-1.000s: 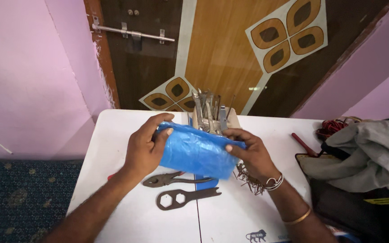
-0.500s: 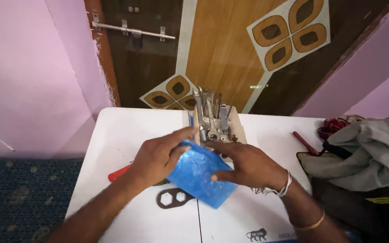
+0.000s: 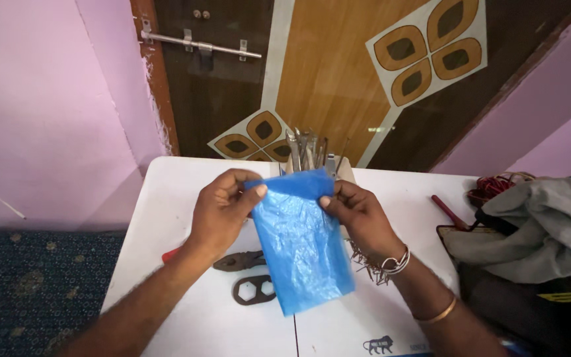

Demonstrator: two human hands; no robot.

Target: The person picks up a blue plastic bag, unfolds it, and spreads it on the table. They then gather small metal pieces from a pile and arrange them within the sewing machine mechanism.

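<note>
Two hands pinch one blue plastic bag (image 3: pixel 302 248) by its top edge. The left hand (image 3: pixel 223 211) has thumb and fingers closed on the upper left corner; the right hand (image 3: pixel 358 215) is closed on the upper right corner. The bag hangs straight down from both grips, flat and limp, its lower end dangling just above the tabletop (image 3: pixel 173 192).

Risks, as a judgement: the film is thin and slick, and each grip is only a fingertip pinch, so a corner could slide out and the bag fold over or drop. Pulling the two grips apart hard could stretch or tear the top edge.

Below the left grip lie pliers (image 3: pixel 239 261) with a red handle and a flat ring spanner (image 3: pixel 252 289), partly covered by the bag; the hanging end could snag on them. Just beyond both grips stands a holder of upright metal tools (image 3: pixel 308 152), and its sharp tips could puncture the film if the bag swings forward. Well off to the right of the right grip sit a grey cloth (image 3: pixel 543 225), a red-handled tool (image 3: pixel 449 213) and a coil of red wire (image 3: pixel 497 186).
</note>
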